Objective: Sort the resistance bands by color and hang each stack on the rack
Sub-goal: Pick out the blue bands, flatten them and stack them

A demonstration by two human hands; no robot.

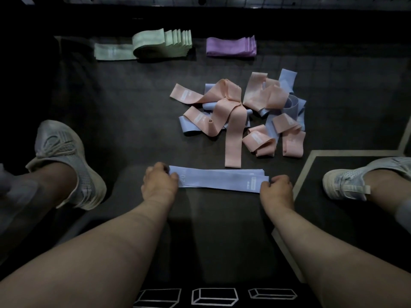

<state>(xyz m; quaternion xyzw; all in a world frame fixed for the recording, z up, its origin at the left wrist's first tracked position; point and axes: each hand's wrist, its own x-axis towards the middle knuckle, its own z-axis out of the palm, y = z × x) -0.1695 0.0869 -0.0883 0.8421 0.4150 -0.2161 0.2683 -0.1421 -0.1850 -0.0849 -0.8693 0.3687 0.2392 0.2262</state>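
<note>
As left grip (159, 182), right grip (277, 188) pinch ends, blue stack (218, 180) flat.

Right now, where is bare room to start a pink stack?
Bare mat lies left of the mixed pile, bordered by the green stack, left shoe and blue stack. A narrow gap separates the green stack from the purple stack. Crowded: between the mixed pile and blue stack.

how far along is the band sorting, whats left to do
Done: the green stack and purple stack lie sorted on the floor. In hand: the left hand and right hand grip the ends of a blue stack. Left: the mixed pile of pink and blue bands needs sorting, and every stack lies on the floor, none hung.
</note>
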